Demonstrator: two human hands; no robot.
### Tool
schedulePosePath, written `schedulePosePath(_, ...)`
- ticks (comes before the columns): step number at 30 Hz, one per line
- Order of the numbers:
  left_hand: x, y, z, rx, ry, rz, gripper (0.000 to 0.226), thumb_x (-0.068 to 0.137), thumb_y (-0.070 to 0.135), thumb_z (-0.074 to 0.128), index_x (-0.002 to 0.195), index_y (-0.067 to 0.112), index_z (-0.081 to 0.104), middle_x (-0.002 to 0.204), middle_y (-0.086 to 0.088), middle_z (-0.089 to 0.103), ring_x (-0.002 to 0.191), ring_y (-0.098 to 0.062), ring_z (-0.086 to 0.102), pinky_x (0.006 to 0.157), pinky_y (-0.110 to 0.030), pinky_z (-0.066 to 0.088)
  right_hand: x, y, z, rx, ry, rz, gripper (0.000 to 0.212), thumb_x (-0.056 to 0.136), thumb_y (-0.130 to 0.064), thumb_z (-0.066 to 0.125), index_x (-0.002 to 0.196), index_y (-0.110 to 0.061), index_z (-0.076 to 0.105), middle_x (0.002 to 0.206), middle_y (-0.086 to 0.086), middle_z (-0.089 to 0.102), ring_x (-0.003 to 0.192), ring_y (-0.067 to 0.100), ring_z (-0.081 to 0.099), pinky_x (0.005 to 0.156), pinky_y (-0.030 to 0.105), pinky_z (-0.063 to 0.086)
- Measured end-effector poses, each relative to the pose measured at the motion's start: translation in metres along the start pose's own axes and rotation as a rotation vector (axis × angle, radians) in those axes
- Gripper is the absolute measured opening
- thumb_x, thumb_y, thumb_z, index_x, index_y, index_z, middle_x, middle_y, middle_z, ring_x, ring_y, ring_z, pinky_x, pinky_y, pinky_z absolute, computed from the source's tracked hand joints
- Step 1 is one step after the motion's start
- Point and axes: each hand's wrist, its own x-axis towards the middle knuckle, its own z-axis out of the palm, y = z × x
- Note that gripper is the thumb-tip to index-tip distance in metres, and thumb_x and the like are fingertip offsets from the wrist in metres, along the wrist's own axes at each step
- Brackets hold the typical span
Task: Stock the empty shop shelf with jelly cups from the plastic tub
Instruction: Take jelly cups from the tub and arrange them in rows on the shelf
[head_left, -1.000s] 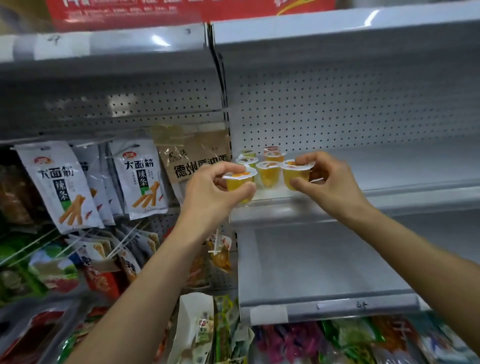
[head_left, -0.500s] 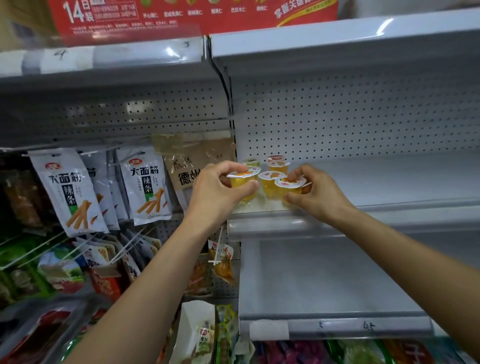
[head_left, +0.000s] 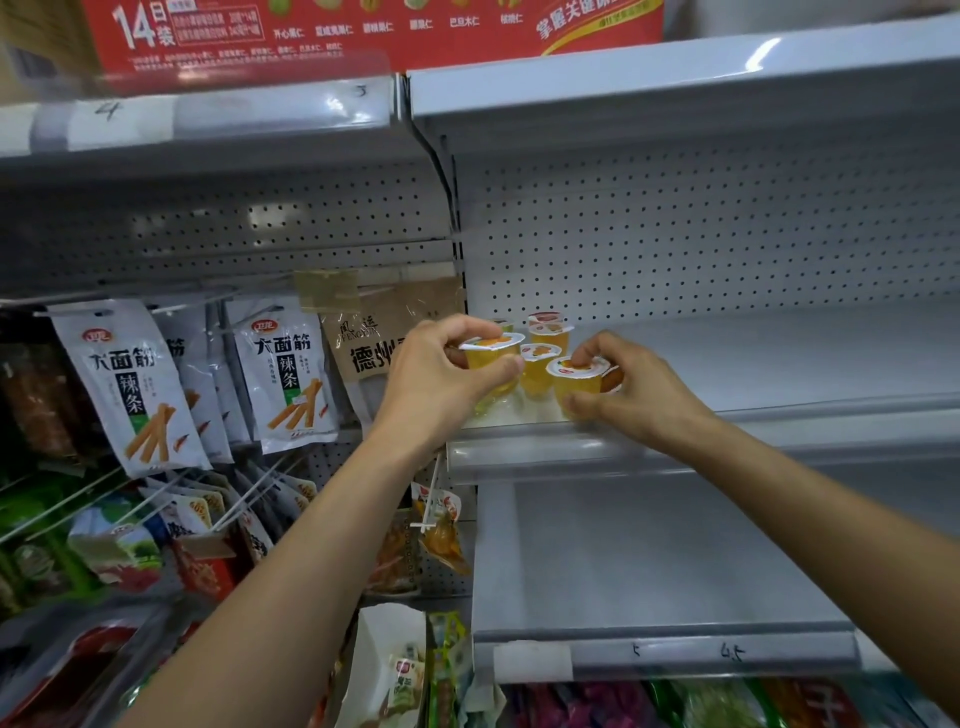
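Head view: the left hand (head_left: 436, 384) is pinching a clear yellow jelly cup (head_left: 491, 354) at the front left corner of the grey metal shelf (head_left: 779, 358); the right hand (head_left: 636, 392) is gripping a second jelly cup (head_left: 574, 382) just beside it.

A pale grey metal shop shelf (head_left: 779, 358) spans the right bay in front of a perforated grey back panel (head_left: 727, 234). A clear plastic price strip (head_left: 545, 452) runs along its front edge. At its left end stand small clear plastic jelly cups with yellow filling and white foil lids: a middle cup (head_left: 537, 366) and the back cups (head_left: 549, 332) near the panel. The left hand (head_left: 441, 374) grips a left cup (head_left: 491, 356) and the right hand (head_left: 639, 389) a front cup (head_left: 574, 382). Whether the bases of these two touch the shelf cannot be told.
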Motion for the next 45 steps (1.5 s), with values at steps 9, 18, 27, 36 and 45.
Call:
schedulePosePath(9, 0.028, 0.029, 0.014, -0.012, -0.114, 0.045, 0.033, 0.07, 0.033, 0.086, 0.093, 0.027, 0.063, 0.092, 0.006, 0.066, 0.08, -0.012, 0.065, 0.073, -0.037, 0.057, 0.016, -0.038, -0.027, 0.159, -0.13, -0.195, 0.06, 0.074, -0.024, 0.081, 0.127, -0.034, 0.054, 0.109, -0.004, 0.064, 0.097, 0.005, 0.062, 0.072, 0.013, 0.044)
schedulePosePath(18, 0.085, 0.037, 0.043, 0.125, -0.16, 0.111, 0.034, 0.079, 0.041, 0.078, 0.109, 0.029, 0.067, 0.107, 0.009, 0.064, 0.092, -0.008, 0.063, 0.079, -0.028, 0.053, 0.073, -0.009, -0.052, 0.238, 0.004, -0.122, 0.049, 0.075, -0.003, 0.079, 0.115, -0.016, 0.054, 0.101, 0.011, 0.064, 0.085, 0.017, 0.063, 0.071, 0.024, 0.056)
schedulePosePath(27, 0.143, 0.004, 0.062, 0.584, -0.286, 0.132, 0.031, 0.088, 0.035, 0.068, 0.118, 0.027, 0.066, 0.117, 0.003, 0.061, 0.101, -0.013, 0.057, 0.084, -0.027, 0.047, 0.145, 0.071, -0.034, 0.058, -0.049, 0.071, 0.044, 0.073, -0.004, 0.076, 0.108, -0.015, 0.051, 0.102, 0.009, 0.06, 0.084, 0.021, 0.058, 0.076, 0.03, 0.05)
schedulePosePath(36, 0.168, -0.011, 0.078, 0.599, -0.347, 0.047, 0.03, 0.084, 0.036, 0.072, 0.113, 0.027, 0.067, 0.112, 0.002, 0.062, 0.098, -0.013, 0.059, 0.083, -0.026, 0.048, 0.169, 0.091, -0.008, -0.019, -0.085, 0.159, 0.044, 0.077, -0.007, 0.071, 0.115, -0.01, 0.048, 0.092, 0.003, 0.051, 0.069, 0.013, 0.051, 0.055, 0.02, 0.042)
schedulePosePath(45, 0.157, -0.01, 0.083, 0.636, -0.341, 0.037, 0.032, 0.087, 0.035, 0.071, 0.116, 0.023, 0.066, 0.118, -0.001, 0.06, 0.1, -0.016, 0.058, 0.087, -0.031, 0.05, 0.174, 0.096, -0.007, -0.192, -0.144, 0.11, 0.05, 0.08, -0.017, 0.07, 0.123, -0.016, 0.044, 0.107, 0.006, 0.054, 0.087, 0.018, 0.056, 0.067, 0.026, 0.047)
